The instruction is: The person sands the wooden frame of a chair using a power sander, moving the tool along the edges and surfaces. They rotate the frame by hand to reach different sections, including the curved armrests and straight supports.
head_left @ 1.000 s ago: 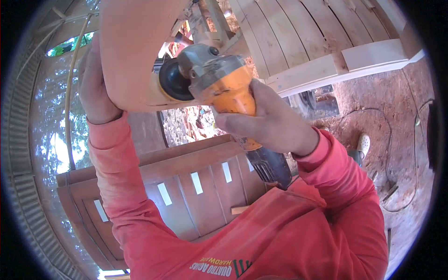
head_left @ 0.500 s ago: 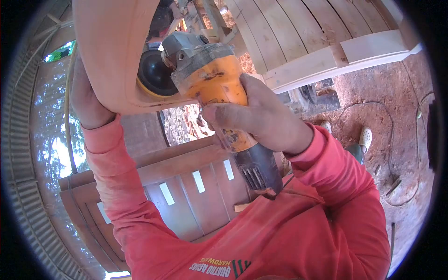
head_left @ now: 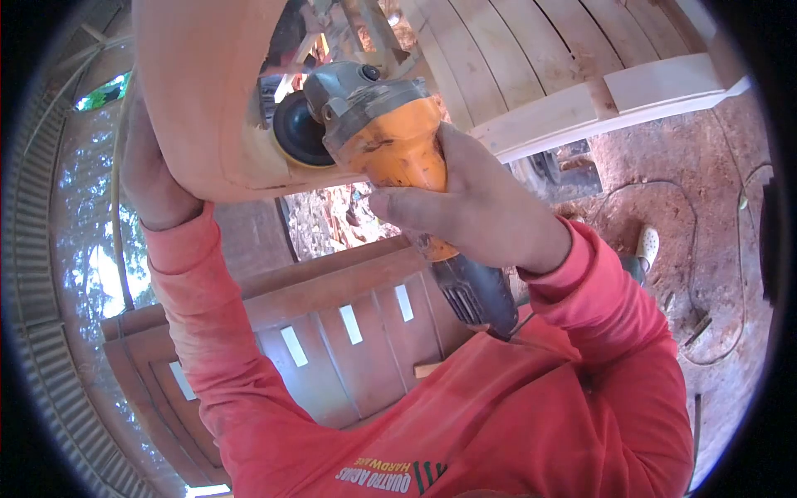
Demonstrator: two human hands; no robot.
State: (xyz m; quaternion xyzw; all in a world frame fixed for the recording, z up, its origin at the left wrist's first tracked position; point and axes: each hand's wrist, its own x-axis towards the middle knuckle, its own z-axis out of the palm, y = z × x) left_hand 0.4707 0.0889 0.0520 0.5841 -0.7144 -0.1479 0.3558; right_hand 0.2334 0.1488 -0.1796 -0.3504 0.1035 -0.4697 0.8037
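Slanting, head end upper-left: orange sander [head_left: 397, 149] | right hand [head_left: 477, 199]: grip clasps it | left hand [head_left: 158, 174]: grip unclear

Reddish, dusty floor [head_left: 635, 153] with a dark cable [head_left: 671, 183] across it

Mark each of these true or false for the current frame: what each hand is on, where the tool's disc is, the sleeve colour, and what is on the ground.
1. The right hand holds an orange and grey power tool. True.
2. The tool's round black disc is against the slatted wood. False: it is at the curved wooden piece, near its lower edge.
3. The left hand is on the power tool. False: it is at the left side of the curved wooden piece, its fingers partly hidden.
4. Both sleeves are blue. False: they are red.
5. A light-coloured shoe shows on the ground at the right of the view. True.
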